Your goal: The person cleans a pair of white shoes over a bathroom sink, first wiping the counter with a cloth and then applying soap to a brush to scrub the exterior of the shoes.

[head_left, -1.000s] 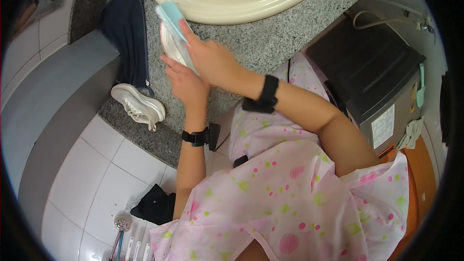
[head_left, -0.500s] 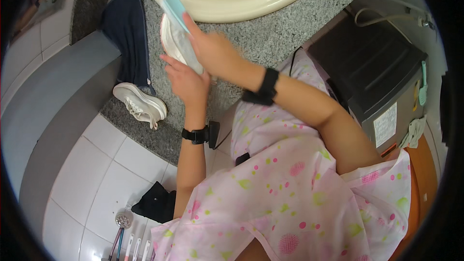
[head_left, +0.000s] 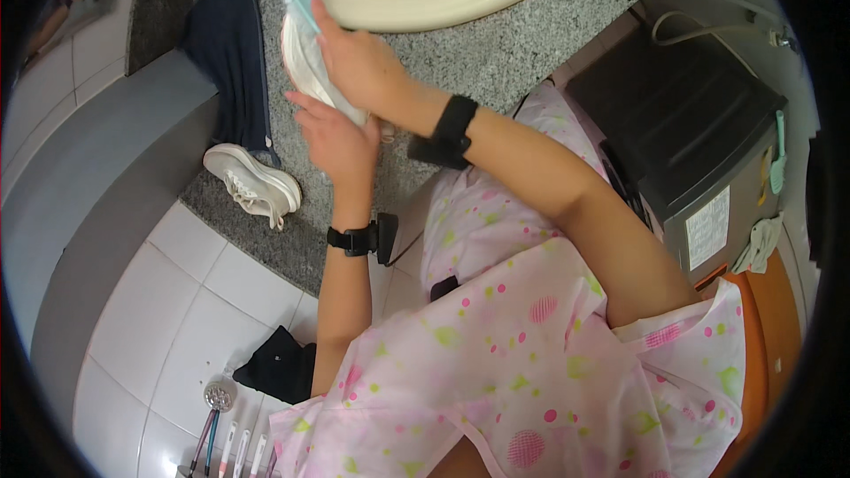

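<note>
A white shoe (head_left: 305, 62) is held at the near edge of the cream washbasin, sole edge toward the left. My left hand (head_left: 341, 142) is closed around its near end, thumb and fingers on opposite sides. My right hand (head_left: 367, 75) grips a light-blue brush (head_left: 301, 2) and presses it along the shoe's right side; the brush's far end reaches beyond the shoe toward the basin. My palm hides much of the brush and part of the shoe. The matching white shoe (head_left: 252, 181) with laces lies on the counter to the left.
The basin (head_left: 425, 19) is set in a grey speckled counter (head_left: 496, 57). A dark navy cloth (head_left: 235, 62) lies at the left, over the counter and ledge. A black lidded bin (head_left: 673, 115) stands at the right. Several brushes (head_left: 217, 398) and a black cloth (head_left: 279, 367) are at lower left.
My right hand and the brush have slid left and slightly away along the shoe. My left hand still holds the shoe. The whole view has shifted a little.
</note>
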Action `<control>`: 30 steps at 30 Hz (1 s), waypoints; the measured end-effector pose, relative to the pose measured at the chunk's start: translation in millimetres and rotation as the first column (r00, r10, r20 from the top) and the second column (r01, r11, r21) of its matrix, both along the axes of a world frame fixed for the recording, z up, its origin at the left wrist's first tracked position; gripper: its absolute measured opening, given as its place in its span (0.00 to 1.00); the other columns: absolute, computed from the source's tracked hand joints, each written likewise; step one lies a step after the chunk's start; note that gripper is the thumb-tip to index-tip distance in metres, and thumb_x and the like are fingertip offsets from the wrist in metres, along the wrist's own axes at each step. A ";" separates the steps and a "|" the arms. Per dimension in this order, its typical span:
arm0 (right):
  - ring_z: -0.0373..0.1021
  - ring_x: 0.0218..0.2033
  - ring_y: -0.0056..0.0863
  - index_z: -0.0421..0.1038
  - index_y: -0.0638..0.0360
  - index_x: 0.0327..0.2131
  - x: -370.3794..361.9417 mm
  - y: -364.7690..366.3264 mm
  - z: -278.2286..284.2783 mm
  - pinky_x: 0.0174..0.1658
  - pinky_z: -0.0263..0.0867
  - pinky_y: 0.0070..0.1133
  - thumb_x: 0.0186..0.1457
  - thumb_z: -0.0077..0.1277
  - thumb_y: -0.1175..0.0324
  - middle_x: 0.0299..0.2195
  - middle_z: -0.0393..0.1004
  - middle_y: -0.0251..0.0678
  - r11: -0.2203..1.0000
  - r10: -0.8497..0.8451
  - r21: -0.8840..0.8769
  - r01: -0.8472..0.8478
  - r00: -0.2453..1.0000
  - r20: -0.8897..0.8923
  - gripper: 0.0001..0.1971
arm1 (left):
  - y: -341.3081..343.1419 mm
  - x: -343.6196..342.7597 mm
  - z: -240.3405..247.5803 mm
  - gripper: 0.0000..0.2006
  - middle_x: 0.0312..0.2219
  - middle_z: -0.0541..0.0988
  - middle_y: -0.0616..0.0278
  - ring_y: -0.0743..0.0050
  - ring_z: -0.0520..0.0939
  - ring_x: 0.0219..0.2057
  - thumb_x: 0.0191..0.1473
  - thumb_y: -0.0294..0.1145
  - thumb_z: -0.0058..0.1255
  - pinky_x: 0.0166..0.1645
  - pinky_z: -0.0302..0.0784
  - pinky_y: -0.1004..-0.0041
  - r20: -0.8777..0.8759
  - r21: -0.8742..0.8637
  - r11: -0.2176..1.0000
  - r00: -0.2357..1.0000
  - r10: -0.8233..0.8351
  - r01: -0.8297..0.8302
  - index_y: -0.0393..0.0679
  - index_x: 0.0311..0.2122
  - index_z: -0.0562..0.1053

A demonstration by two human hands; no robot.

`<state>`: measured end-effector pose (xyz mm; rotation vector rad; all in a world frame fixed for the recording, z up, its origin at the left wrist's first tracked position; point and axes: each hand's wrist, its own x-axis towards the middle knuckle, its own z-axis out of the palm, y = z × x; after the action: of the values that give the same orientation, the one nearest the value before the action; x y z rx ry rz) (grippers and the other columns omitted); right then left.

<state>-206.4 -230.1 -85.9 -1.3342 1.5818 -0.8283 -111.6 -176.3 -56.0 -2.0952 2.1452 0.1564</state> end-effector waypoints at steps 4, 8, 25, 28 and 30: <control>0.69 0.18 0.49 0.44 0.58 0.63 -0.8 50.9 19.4 0.23 0.66 0.39 0.60 0.40 0.65 0.16 0.70 0.51 0.991 0.117 0.075 -0.113 0.992 -0.053 0.30 | 4.8 12.0 -16.3 0.56 0.39 0.67 0.43 0.48 0.76 0.36 0.38 0.46 0.63 0.33 0.77 0.63 0.068 -0.020 1.000 0.998 0.015 -0.014 0.20 0.60 0.41; 0.69 0.17 0.50 0.44 0.59 0.63 4.4 27.9 3.6 0.24 0.66 0.39 0.59 0.40 0.66 0.16 0.70 0.50 1.000 0.023 0.001 -0.023 1.000 0.010 0.30 | 2.9 1.7 -8.2 0.50 0.38 0.68 0.45 0.51 0.77 0.34 0.44 0.43 0.58 0.30 0.77 0.65 0.124 -0.005 1.000 0.992 0.024 -0.024 0.20 0.60 0.42; 0.70 0.19 0.49 0.47 0.58 0.61 7.4 8.7 14.2 0.24 0.66 0.39 0.59 0.41 0.65 0.18 0.71 0.50 0.994 0.008 -0.105 -0.008 1.000 -0.002 0.28 | 4.1 7.9 -16.5 0.44 0.36 0.68 0.46 0.53 0.77 0.33 0.47 0.38 0.54 0.29 0.76 0.69 0.196 -0.053 0.998 0.981 -0.003 0.014 0.20 0.59 0.44; 0.72 0.22 0.49 0.50 0.67 0.57 -2.4 -0.3 19.5 0.25 0.67 0.38 0.51 0.51 0.62 0.20 0.72 0.50 0.991 0.102 -0.086 -0.106 0.994 -0.051 0.33 | 2.2 9.6 -7.9 0.45 0.37 0.68 0.46 0.52 0.77 0.34 0.46 0.37 0.55 0.30 0.76 0.68 0.065 -0.067 0.996 0.996 -0.053 0.057 0.20 0.59 0.43; 0.71 0.22 0.49 0.50 0.67 0.57 4.6 36.6 16.4 0.24 0.67 0.38 0.51 0.51 0.61 0.20 0.72 0.50 0.985 0.158 -0.067 -0.162 0.986 -0.059 0.34 | 3.7 18.5 -23.3 0.47 0.37 0.68 0.46 0.53 0.77 0.34 0.46 0.39 0.56 0.30 0.76 0.68 0.123 -0.061 0.998 0.992 0.016 -0.009 0.20 0.59 0.42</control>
<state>-201.8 -193.6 -69.5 -1.5246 1.4749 -0.7622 -93.1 -172.7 -79.3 -2.0917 2.0906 -0.0367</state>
